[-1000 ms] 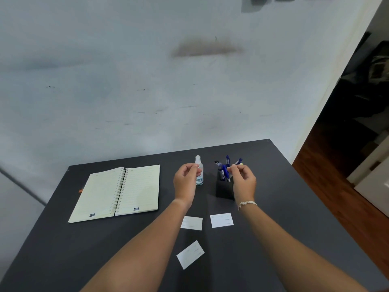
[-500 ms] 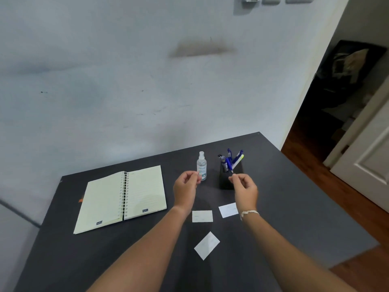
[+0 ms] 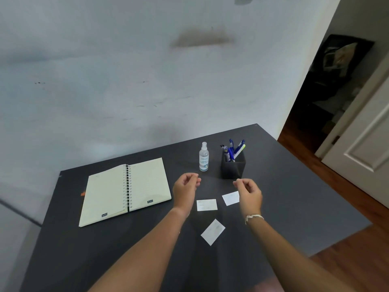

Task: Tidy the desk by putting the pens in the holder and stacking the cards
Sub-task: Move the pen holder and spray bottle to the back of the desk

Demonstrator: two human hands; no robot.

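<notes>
Cards (image 3: pixel 207 205) just beneath both hands' fingers (image 3: pixel 242 183)

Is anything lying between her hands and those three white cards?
Nothing visible. Both hands, left and right, hover just above the cards, which lie apart on bare desk.

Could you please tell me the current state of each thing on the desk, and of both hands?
pens: standing in the holder
holder: upright, by the spray bottle
spray bottle: upright, capped
notebook: lying open, flat
cards: three, lying apart, unstacked
left hand: above the desk, fingers loosely curled, holding nothing
right hand: above the desk, fingers loosely curled, holding nothing
</notes>
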